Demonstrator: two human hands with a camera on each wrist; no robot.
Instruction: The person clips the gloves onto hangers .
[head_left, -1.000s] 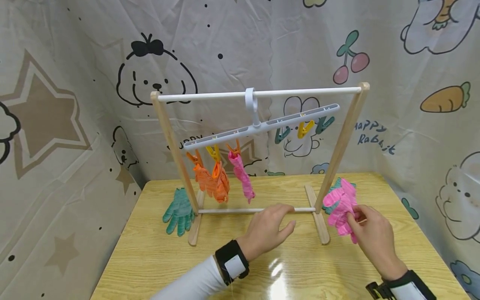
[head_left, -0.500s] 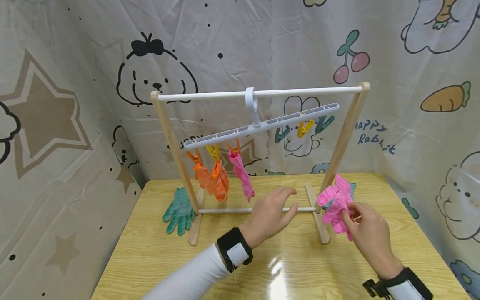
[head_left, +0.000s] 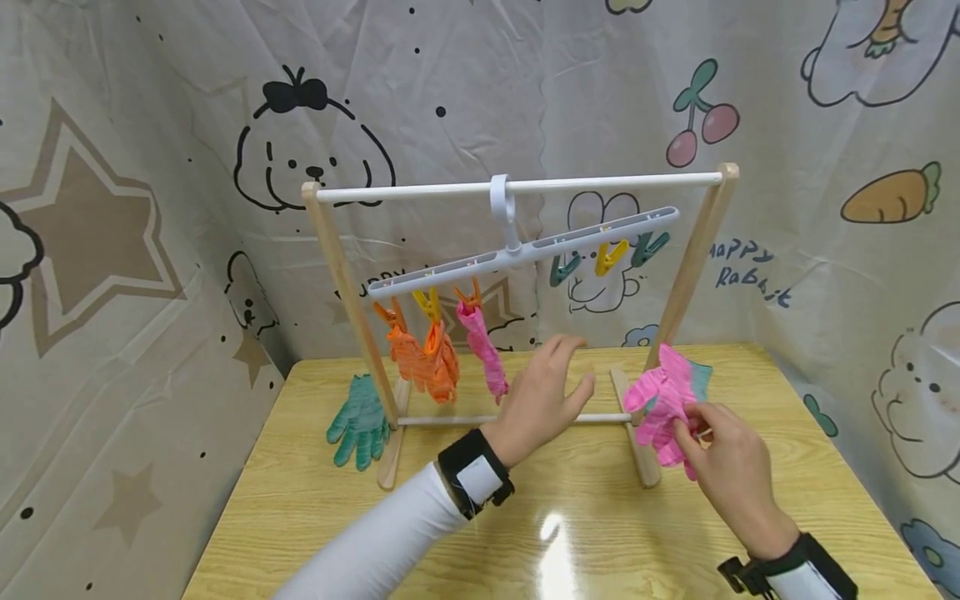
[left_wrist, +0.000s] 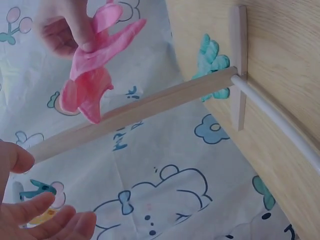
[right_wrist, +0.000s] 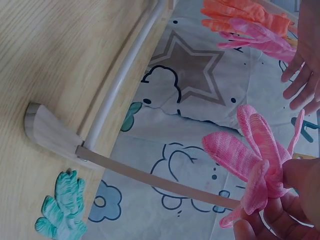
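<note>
My right hand (head_left: 726, 475) pinches a pink glove (head_left: 662, 404) between thumb and fingers, beside the right leg of the rack. In the right wrist view the pink glove (right_wrist: 260, 165) spreads its fingers upward from my grip. My left hand (head_left: 538, 400) is raised in front of the rack, fingers relaxed and apart, holding nothing. Above it the white hanger (head_left: 525, 252) slants from the top rod. Orange gloves (head_left: 423, 362) and another pink glove (head_left: 482, 350) hang clipped on its left half. On the right half, a yellow clothespin (head_left: 611, 257) hangs between two green clothespins (head_left: 649, 248).
A green glove (head_left: 360, 423) lies on the table (head_left: 315, 533) by the left foot of the wooden rack (head_left: 692, 258). A second green glove (left_wrist: 212, 67) lies by the right foot, partly hidden in the head view. A printed curtain (head_left: 450, 83) stands behind.
My left hand has risen toward the hanger. My right hand has moved a little left with the pink glove. The hanger and the hanging gloves look nearly unchanged.
</note>
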